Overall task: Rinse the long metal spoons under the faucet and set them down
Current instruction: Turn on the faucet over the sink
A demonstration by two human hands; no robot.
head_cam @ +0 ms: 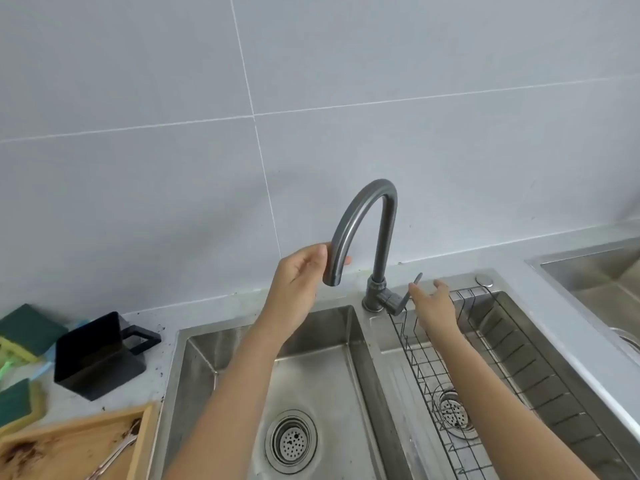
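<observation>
my left hand (pixel 298 282) grips the faucet (pixel 360 216) spout; right hand (pixel 433 303) open by the lever (pixel 403 299). spoon (pixel 114 455) lies on the wooden tray (pixel 145 441): light, stiff, slippery when wet; i'd pinch mid-handle.

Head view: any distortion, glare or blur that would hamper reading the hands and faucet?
Head view: wide-angle bending bows the tile lines and counter edge; light is soft and even, with no harsh glare on the faucet or sink; the left hand and right hand look slightly soft; the corners blur.
</observation>
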